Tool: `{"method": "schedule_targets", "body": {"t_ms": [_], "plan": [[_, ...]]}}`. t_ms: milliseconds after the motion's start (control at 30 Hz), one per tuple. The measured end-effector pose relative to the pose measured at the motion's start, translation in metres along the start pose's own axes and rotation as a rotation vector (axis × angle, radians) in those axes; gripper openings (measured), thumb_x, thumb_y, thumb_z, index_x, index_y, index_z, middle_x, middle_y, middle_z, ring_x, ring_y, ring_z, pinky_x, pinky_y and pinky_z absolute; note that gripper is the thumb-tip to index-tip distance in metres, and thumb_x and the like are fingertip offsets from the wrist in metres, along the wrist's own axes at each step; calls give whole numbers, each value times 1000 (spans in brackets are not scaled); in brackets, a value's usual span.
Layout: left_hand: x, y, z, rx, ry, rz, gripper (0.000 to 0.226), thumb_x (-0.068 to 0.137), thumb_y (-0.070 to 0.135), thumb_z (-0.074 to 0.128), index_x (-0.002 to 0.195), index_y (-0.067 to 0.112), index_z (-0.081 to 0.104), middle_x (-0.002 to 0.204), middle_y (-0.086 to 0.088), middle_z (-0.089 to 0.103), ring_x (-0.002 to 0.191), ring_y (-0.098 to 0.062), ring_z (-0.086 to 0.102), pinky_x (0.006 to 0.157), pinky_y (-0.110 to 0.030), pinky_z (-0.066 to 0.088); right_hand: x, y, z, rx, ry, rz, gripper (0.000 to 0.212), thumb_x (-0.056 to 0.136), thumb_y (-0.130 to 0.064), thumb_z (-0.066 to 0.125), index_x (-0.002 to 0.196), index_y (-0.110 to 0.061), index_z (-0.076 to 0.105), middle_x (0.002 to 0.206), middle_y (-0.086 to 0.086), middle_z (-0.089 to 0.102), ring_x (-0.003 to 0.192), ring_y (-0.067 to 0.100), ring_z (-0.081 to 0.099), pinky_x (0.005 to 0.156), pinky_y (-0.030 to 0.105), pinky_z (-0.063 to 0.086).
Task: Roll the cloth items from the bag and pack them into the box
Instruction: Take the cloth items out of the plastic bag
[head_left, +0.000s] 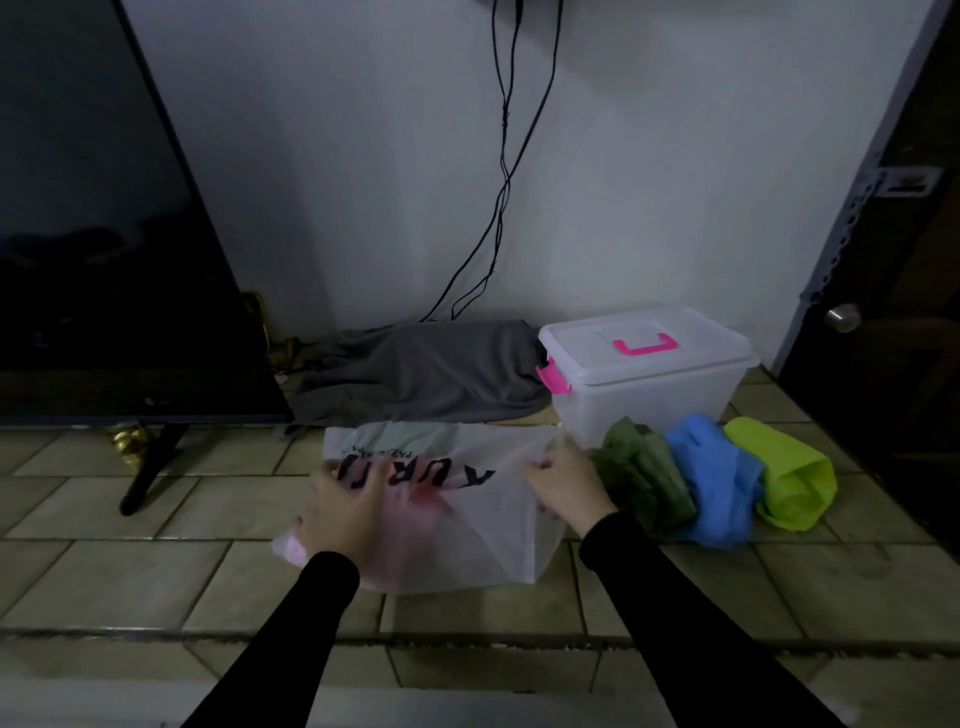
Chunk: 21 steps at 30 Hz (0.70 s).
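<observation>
Both hands are on the translucent white plastic bag (457, 519), which lies flat on the tiled counter (156, 571). Left hand (345, 512) rests on the bag's left end, fingers spread and fairly straight: pressing rather than grasping, probably pinning it so it doesn't slide. Right hand (563, 486) has fingers curled on the bag's upper right edge, pinching the plastic, likely to open the mouth or pull the film clear.

A pink cloth (415, 512) shows through the bag, so one item is inside. Three cloths sit out to the right, loosely bunched, not rolled: dark green (644, 478), blue (719, 483), lime green (784, 473), just in front of the clear storage box (644, 384). Box lid is on, pink latch (553, 379) looks closed; nothing packed yet as far as I can tell.

Grey fabric (426, 371) is heaped behind the bag, TV (104, 234) at left.
</observation>
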<state>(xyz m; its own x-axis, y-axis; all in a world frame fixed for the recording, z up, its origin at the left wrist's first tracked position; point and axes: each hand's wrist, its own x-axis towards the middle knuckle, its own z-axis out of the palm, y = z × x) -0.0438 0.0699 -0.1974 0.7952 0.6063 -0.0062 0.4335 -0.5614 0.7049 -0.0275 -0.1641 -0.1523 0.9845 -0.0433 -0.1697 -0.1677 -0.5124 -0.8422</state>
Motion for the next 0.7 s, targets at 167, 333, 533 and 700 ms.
{"method": "schedule_targets", "body": {"t_ms": [167,333,533,700], "plan": [[18,0,-21,-196,-229,-167,46,101,36,40,123,0,58,124,-26,59,115,-39,56,93,-37,47,14,19,-16,-65,114,40,25,96,-8,41,72,-2,47,62,3,41,73,22,47,56,25,28],[4,17,-19,-169,-133,-85,31,101,18,38,113,-3,57,106,-24,62,105,-40,59,82,-37,47,16,30,-21,-51,222,8,28,100,-10,37,98,10,55,86,16,54,81,26,51,70,29,37],[-11,79,-56,-264,-4,283,34,96,11,44,65,9,32,59,-5,32,55,-19,32,51,-31,23,2,41,-13,75,283,-8,18,102,-21,34,99,-12,50,94,9,57,87,25,55,78,33,43],[-18,111,-77,-149,156,585,36,102,28,39,67,19,33,56,2,38,52,-16,36,47,-30,24,-4,39,1,179,284,17,21,102,-20,34,101,-12,54,99,9,59,89,22,55,77,30,40]]}}
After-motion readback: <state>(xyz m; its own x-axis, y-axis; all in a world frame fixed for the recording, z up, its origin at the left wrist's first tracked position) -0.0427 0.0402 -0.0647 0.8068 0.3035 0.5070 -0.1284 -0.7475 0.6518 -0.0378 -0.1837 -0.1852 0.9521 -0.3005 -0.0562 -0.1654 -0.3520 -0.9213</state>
